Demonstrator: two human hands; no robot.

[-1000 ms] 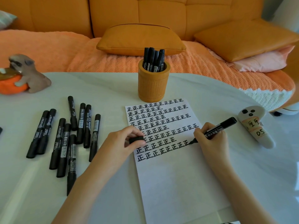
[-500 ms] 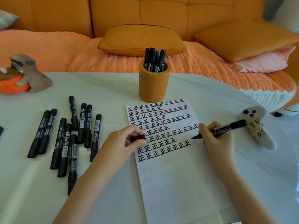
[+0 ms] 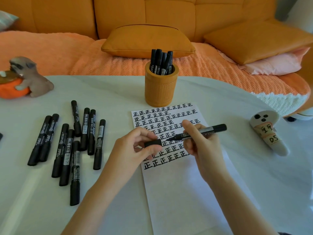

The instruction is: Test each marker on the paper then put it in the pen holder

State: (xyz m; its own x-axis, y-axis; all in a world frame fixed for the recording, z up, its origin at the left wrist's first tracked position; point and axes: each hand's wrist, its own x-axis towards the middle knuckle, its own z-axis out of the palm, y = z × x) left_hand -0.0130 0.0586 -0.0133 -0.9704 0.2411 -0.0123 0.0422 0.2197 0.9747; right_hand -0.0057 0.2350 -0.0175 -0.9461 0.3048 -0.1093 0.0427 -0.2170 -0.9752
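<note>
At the far left of the white table (image 3: pixel 118 92), a grey dog figure (image 3: pixel 32 77) leans on an orange pumpkin (image 3: pixel 11 91). At the right lies a white ghost toy (image 3: pixel 267 133) with labels. Behind stands an orange sofa (image 3: pixel 169 14) with a blanket (image 3: pixel 67 56), two cushions (image 3: pixel 147 41) and a pink pillow (image 3: pixel 274 63).

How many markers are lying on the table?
9 markers, all left of the paper: two farthest left, two beside them, four nearer the paper, one lowest. A dark thing at the left edge may be another.

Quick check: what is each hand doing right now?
Left hand: pinches the cap.
Right hand: grips the uncapped marker, tip pointing at the cap.
</note>
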